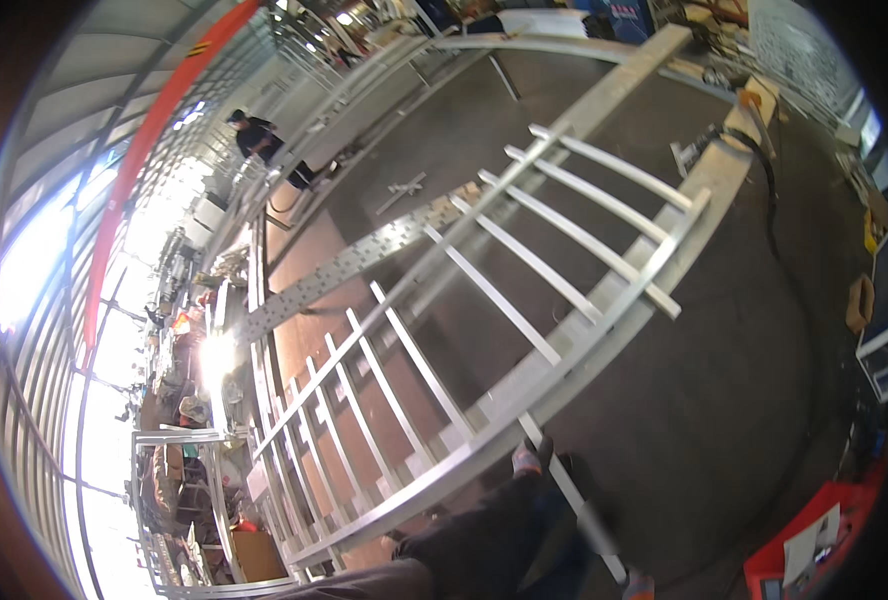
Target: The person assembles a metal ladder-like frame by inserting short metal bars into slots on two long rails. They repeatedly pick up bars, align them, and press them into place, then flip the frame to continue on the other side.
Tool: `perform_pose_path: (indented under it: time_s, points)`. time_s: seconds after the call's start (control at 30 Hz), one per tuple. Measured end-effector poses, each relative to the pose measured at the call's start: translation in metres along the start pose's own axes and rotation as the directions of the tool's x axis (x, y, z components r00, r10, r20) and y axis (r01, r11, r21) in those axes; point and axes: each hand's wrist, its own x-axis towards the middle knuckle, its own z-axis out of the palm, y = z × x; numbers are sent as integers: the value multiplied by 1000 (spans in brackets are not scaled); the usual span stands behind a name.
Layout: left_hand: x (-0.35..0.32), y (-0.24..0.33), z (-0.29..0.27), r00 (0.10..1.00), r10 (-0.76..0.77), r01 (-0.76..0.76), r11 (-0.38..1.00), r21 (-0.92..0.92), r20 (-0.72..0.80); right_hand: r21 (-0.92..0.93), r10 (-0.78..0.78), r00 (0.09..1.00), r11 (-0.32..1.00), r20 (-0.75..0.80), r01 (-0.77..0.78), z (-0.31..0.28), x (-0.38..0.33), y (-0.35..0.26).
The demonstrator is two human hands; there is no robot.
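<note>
Neither hand shows, so their grip can't be told, while the long metal railing frame (524,300) lies flat across mid-frame, crossbars already fitted between its rails, one loose bar (574,495) waiting by the person's legs (484,540) lower centre.

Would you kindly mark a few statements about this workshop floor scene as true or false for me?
1. A long silver metal frame with parallel crossbars lies on the floor. True.
2. A red plastic crate sits at the lower right. True.
3. The person's bare hands grasp the frame. False: no hand is in view; only a dark-trousered leg shows at the lower edge.
4. The frame's crossbars are painted blue. False: they are bare silver metal.
5. Another person in dark clothing stands far off at the upper left. True.
</note>
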Motion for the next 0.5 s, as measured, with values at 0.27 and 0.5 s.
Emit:
perform_pose_path:
  time_s: [0.27,0.5]
  points:
    - [-12,21,-4,998,33,-29,996,87,-48,-117,4,1000,993,-15,-5,-4,14,21]
    - [-8,33,-9,998,-49,52,997,60,-44,-314,-257,926,935,-278,165,3,19,22]
